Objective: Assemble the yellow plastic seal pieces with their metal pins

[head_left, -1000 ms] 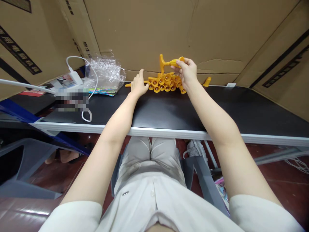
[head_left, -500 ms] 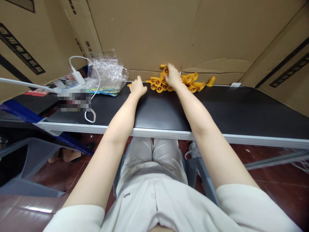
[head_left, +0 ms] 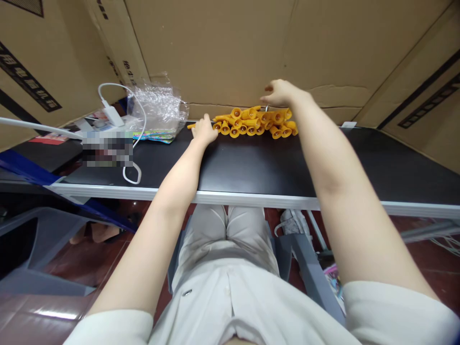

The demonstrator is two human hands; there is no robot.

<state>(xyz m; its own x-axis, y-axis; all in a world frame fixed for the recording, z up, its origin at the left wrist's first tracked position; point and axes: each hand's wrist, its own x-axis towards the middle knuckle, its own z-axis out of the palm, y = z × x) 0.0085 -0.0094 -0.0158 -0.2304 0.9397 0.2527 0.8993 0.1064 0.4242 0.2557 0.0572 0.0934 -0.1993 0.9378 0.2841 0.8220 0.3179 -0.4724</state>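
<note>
A pile of yellow horn-shaped pieces (head_left: 251, 125) lies along the back of the black tabletop, many with flared mouths facing me. My left hand (head_left: 204, 131) rests at the pile's left end, its thumb apart from the raised index finger. A narrow yellow tip (head_left: 190, 126) sticks out on its left side; the rest of that piece is hidden beneath the hand. My right hand (head_left: 279, 93) hovers above the pile's right part, near the cardboard. Its fingers are bent with a gap between them, and nothing shows in it. My right forearm may hide some pieces.
Clear plastic bags (head_left: 156, 108) and colourful flat packs (head_left: 154, 136) lie left of my left hand. A white cable (head_left: 145, 115) with a plug loops there. A cardboard wall (head_left: 223, 52) stands right behind the pile. The table's pale front edge (head_left: 244, 197) crosses before me.
My right hand has left the pile's middle, moving right and up. The pile now reaches left to my left hand and lies lower. The lone piece at the right no longer shows.
</note>
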